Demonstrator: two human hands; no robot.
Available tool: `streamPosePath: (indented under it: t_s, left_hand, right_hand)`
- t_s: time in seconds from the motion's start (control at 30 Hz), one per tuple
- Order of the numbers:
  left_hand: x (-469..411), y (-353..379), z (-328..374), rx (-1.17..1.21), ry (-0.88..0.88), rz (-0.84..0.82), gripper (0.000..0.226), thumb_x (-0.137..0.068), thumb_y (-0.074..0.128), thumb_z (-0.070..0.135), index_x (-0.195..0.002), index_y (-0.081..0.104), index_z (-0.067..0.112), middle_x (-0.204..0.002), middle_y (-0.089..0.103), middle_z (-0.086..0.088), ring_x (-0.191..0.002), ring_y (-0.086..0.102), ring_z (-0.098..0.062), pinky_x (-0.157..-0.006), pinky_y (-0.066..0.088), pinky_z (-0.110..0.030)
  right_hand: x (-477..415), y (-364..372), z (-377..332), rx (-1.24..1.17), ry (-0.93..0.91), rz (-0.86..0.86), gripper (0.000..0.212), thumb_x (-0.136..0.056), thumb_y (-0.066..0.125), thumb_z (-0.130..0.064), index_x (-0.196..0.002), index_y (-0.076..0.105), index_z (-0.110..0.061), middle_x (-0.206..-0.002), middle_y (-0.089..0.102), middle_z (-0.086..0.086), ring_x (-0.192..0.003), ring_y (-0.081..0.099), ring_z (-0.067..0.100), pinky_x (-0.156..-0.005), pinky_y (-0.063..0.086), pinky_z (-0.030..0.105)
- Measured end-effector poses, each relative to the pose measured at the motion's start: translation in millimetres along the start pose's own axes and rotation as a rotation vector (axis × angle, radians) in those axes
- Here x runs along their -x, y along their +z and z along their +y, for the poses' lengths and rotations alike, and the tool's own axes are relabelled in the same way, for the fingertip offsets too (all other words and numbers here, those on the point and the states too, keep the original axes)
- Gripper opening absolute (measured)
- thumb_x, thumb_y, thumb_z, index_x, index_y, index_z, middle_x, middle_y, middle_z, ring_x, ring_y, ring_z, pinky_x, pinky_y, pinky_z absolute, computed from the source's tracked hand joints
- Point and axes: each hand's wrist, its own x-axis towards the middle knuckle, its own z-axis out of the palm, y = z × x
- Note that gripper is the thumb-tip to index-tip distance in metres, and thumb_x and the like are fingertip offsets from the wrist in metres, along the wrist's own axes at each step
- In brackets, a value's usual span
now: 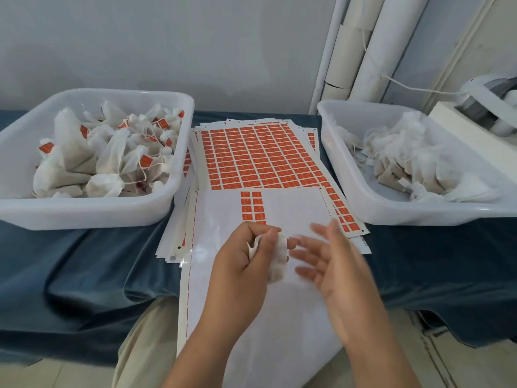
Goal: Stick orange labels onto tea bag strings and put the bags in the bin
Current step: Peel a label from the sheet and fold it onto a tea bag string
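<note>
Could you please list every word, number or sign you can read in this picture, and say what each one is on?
Nothing here is legible.
Orange labels on the sheets: pale marks, too small to read.
Stuck labels in the left bin: too small to read.
Printed code at a sheet's near-left corner: blurred.

head cam, looks fwd and down, close over table [84, 261]
</note>
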Motion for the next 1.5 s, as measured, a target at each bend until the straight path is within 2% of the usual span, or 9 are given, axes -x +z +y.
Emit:
streamPosePath:
  t_s: [0.27,0.5,0.67,0.83,0.97,1.17,1.3,1.37,1.5]
  left_hand:
    - [5,-5,1,-0.036,0.052,-0.120,0.027,-0.097,0.050,0.055,-0.105,0.070,0.040,-0.107,0.074,0.017,-0.107,0.069,-0.011,-0.093,0.062,-0.044]
    - [5,-10,-8,-0.170,0.047,-0.208,0.012,-0.099,0.054,0.055,-0.099,0.064,0.049,-0.100,0.069,0.025,-0.097,0.067,-0.001,-0.083,0.059,-0.021]
    - [8,-9,-6,-0.184,0.059,-0.257,0.036,-0.088,0.049,0.069,-0.088,0.068,0.039,-0.076,0.064,0.020,-0.075,0.061,-0.003,-0.077,0.062,-0.038]
    - [8,-13,-6,-0.182,0.126,-0.302,0.032,-0.098,0.052,0.068,-0.087,0.064,0.040,-0.071,0.060,0.016,-0.068,0.054,-0.003,-0.064,0.047,-0.018]
    - [9,-19,-2,-0.107,0.090,-0.433,0.031,-0.097,0.052,0.061,-0.078,0.065,0.040,-0.074,0.059,-0.003,-0.071,0.056,-0.027,-0.067,0.052,-0.045]
    - [14,-13,2,-0.108,0.068,-0.460,0.030,-0.096,0.049,0.060,-0.075,0.064,0.045,-0.074,0.064,0.015,-0.071,0.060,-0.003,-0.073,0.060,-0.034]
    - [17,-9,2,-0.053,0.104,-0.470,0.028,-0.101,0.055,0.050,-0.079,0.068,0.038,-0.074,0.065,0.006,-0.069,0.060,-0.018,-0.068,0.054,-0.042]
    - [18,-9,3,-0.050,0.107,-0.502,0.028,-0.103,0.055,0.046,-0.082,0.069,0.035,-0.076,0.066,0.002,-0.071,0.061,-0.024,-0.071,0.053,-0.046]
    - [16,-11,0,-0.141,0.163,-0.490,0.021,-0.103,0.058,0.045,-0.092,0.074,0.037,-0.080,0.070,0.005,-0.074,0.064,-0.016,-0.072,0.053,-0.045]
  right_hand:
    - [3,2,13,-0.028,-0.017,-0.116,0.041,-0.080,0.070,-0.062,-0.107,0.082,-0.034,-0.111,0.080,-0.005,-0.108,0.075,0.017,-0.102,0.057,0.043]
    - [-1,-11,12,0.601,-0.315,-0.030,0.043,-0.099,0.044,-0.063,-0.072,0.057,-0.032,-0.064,0.060,-0.013,-0.058,0.058,0.004,-0.058,0.047,0.013]
    - [-3,-18,8,0.046,0.005,-0.244,0.042,-0.088,0.069,-0.044,-0.053,0.052,-0.024,-0.053,0.038,0.001,-0.047,0.032,0.012,-0.050,0.036,0.024]
    - [-2,-26,9,-0.404,0.162,-0.499,0.037,-0.080,0.075,-0.022,-0.052,0.051,-0.018,-0.045,0.034,-0.005,-0.040,0.024,0.007,-0.040,0.030,0.019]
    - [0,-23,10,-0.982,0.226,-0.686,0.034,-0.105,0.054,-0.013,-0.074,0.065,-0.004,-0.056,0.039,0.000,-0.050,0.032,0.011,-0.049,0.028,0.023]
    - [5,-20,16,-0.953,0.116,-0.584,0.034,-0.108,0.055,-0.028,-0.081,0.070,-0.014,-0.070,0.059,0.000,-0.063,0.050,0.010,-0.066,0.047,0.023]
    - [7,-21,14,-0.830,0.084,-0.511,0.029,-0.113,0.045,-0.040,-0.120,0.067,-0.021,-0.117,0.077,0.000,-0.127,0.066,0.021,-0.115,0.044,0.047]
    - [7,-21,14,-0.990,0.120,-0.492,0.026,-0.105,0.065,-0.032,-0.116,0.052,-0.012,-0.089,0.079,0.004,-0.106,0.076,0.023,-0.111,0.050,0.045]
    - [11,-24,13,-1.041,0.071,-0.500,0.028,-0.101,0.068,-0.030,-0.085,0.072,-0.008,-0.077,0.076,0.005,-0.087,0.077,0.020,-0.104,0.055,0.038]
